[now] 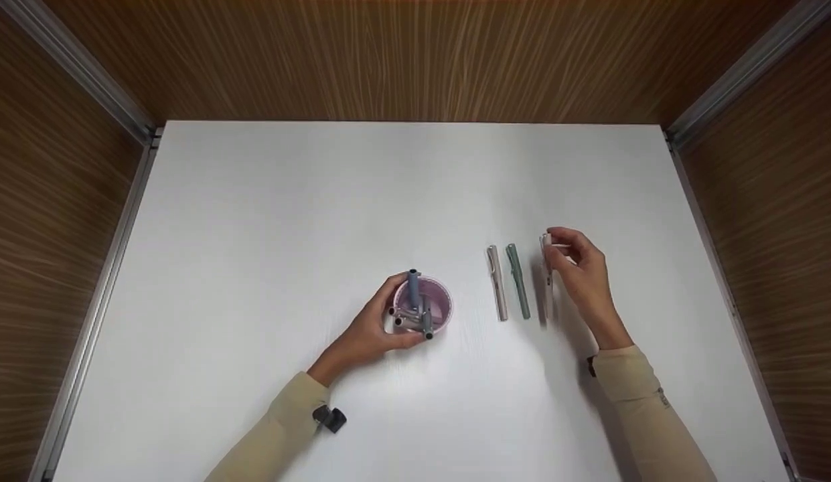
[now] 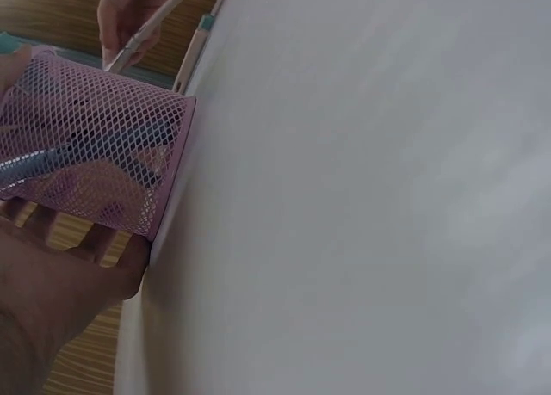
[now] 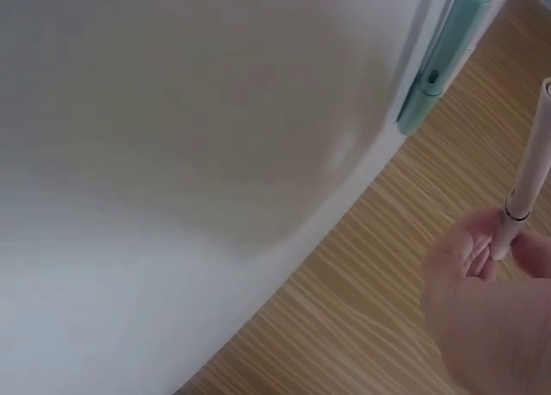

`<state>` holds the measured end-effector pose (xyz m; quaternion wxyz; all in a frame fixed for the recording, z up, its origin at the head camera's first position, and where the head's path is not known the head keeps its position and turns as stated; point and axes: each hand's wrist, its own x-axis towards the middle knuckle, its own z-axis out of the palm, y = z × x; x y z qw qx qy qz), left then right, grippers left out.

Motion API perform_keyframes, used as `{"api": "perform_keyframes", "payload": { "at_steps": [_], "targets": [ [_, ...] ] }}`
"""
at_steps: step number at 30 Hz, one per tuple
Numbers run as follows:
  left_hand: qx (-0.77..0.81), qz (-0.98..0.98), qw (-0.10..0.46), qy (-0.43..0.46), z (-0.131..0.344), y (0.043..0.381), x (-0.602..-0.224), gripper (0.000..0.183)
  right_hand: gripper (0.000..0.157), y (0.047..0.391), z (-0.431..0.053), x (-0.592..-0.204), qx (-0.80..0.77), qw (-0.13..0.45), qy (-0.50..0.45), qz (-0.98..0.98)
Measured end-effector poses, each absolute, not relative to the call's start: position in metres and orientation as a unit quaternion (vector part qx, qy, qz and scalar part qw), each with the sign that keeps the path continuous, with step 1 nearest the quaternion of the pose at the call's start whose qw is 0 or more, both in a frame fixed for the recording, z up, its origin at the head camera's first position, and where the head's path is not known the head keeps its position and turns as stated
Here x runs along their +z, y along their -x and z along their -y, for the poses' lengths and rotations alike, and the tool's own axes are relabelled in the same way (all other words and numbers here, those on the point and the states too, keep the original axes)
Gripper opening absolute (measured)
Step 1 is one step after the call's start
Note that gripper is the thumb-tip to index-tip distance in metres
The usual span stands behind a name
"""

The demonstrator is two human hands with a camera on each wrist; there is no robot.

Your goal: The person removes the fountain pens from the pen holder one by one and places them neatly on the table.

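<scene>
A pink mesh pen cup (image 1: 444, 294) stands on the white table, several pens (image 1: 414, 288) leaning inside it. My left hand (image 1: 371, 331) grips the cup from the left, fingers behind it and thumb in front; the left wrist view shows the mesh cup (image 2: 95, 137) close up. Over to the right, my right hand (image 1: 582, 268) pinches a pale pink pen (image 1: 548, 274) by its upper end, raised off the table. In the right wrist view that pen (image 3: 531, 167) points away from the fingertips. Left of it lie a green pen (image 1: 518, 281) and another pale pink pen (image 1: 497, 284).
The white table (image 1: 288, 201) is bounded by a wood-grain panel (image 1: 415, 60) at the back and similar panels at both sides, with metal rails at the corners. A small black clip (image 1: 330, 418) sits at the left sleeve.
</scene>
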<state>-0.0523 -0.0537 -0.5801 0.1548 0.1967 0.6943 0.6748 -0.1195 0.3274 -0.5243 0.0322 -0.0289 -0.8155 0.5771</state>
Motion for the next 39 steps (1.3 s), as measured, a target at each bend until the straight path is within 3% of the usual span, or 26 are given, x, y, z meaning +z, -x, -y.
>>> {"api": "perform_keyframes", "payload": {
  "at_steps": [22, 39],
  "targets": [
    [0.68, -0.689, 0.163, -0.191, 0.053, 0.052, -0.579, 0.096, 0.042, 0.155, -0.334, -0.541, 0.477, -0.111, 0.052, 0.87],
    [0.677, -0.693, 0.152, -0.195, 0.052, 0.053, -0.58, 0.097, 0.04, 0.164, -0.332, -0.543, 0.419, -0.142, 0.054, 0.895]
  ]
}}
